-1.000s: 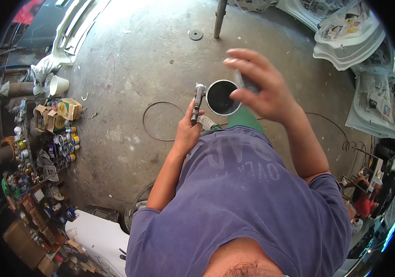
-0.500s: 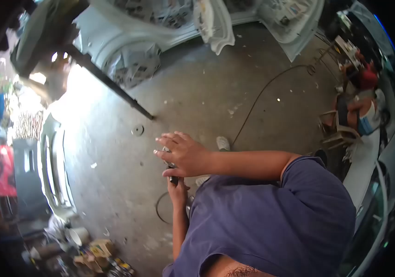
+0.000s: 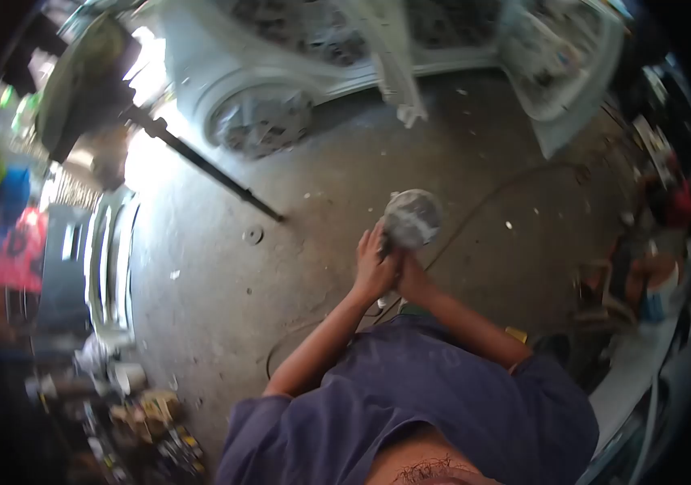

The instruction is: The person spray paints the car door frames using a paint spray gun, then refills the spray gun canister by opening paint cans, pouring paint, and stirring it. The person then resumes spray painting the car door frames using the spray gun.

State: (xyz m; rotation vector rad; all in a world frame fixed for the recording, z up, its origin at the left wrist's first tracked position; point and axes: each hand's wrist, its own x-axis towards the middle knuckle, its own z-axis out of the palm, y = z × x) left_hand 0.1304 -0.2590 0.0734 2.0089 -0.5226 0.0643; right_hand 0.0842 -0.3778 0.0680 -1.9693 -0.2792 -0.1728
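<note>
In front of my body I hold up a round-pad sander (image 3: 412,218), its pale, dusty disc facing up and away from me. My left hand (image 3: 374,273) is closed against the left side of its dark body, fingers pointing up along it. Just right of it and touching, my right hand (image 3: 412,279) is closed around the lower part of the tool. Motion blur and the overlapping hands hide the exact grip. A thin dark hose (image 3: 483,194) runs across the floor towards my hands.
A pale car body (image 3: 345,89) with papered wheel and windows stands ahead, one door (image 3: 580,89) open. A dark stand pole (image 3: 208,170) reaches the floor, near a small disc (image 3: 253,234). A bumper (image 3: 111,275) stands left. A person (image 3: 661,275) sits right.
The sander has come up and to the right, its disc turned into view. My right hand, spread over it before, has moved to its lower part; my left hand has risen with it.
</note>
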